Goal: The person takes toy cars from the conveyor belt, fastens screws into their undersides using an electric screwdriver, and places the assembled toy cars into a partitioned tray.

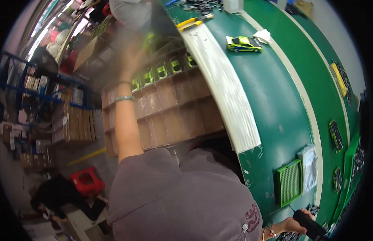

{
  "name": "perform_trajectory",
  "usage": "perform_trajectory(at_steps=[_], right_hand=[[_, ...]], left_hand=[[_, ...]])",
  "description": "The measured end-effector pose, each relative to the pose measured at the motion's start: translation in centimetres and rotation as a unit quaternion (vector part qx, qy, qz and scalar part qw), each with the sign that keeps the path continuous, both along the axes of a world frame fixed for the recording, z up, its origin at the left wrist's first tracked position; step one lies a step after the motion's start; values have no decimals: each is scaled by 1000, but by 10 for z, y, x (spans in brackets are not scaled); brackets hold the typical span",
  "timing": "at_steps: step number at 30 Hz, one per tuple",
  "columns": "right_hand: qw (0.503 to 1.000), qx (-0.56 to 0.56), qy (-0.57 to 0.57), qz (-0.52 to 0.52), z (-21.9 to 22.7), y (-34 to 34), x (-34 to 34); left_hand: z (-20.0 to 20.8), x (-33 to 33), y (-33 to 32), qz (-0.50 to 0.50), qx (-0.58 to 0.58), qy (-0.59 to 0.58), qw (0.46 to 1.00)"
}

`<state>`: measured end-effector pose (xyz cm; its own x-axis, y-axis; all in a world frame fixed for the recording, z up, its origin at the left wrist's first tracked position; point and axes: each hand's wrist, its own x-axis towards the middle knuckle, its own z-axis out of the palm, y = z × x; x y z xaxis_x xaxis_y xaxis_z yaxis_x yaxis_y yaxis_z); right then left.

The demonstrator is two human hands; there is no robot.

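My left arm reaches far forward over a divided cardboard box. Motion smears my left hand, and its fingers cannot be made out. A yellow-green blur shows just beyond it. Several yellow-green toy cars sit in one row of the box's compartments, and the nearer rows look bare. At the lower right, my right hand is closed around a black screwdriver with a thin bit. On the green bench lies another yellow-green toy car, with a dark hood and blue sides.
Yellow-handled pliers lie at the far bench edge, above a white plastic-covered strip. A green basket stands beside a bagged white stack. Dark car parts line the right. Another person is ahead; one sits lower left.
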<state>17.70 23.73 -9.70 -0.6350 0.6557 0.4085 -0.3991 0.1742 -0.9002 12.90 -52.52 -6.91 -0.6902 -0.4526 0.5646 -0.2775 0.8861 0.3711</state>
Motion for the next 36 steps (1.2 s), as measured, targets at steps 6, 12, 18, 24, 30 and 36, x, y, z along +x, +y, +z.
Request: perform_trajectory(at_steps=[6,12,18,24,30,36], right_hand=[[998,-11,-1,63,-16,-10,-27],[994,-20,3,103,-22,-22,-54],[992,-19,-2,124,-24,-31,-68],[997,-14,5,79,-21,-7,-47],[999,14,15,-32,5,-7,12],[999,-4,35,-25,12,-20,18]], left_hand=[[-78,145,-81,435,166,-189,865],[-124,202,-108,514,99,-224,822],[-121,187,-151,526,76,-138,836],[-82,87,-140,370,-129,-95,915],[-8,-65,-19,31,-89,137,986],[65,-205,282,-442,-38,106,890]])
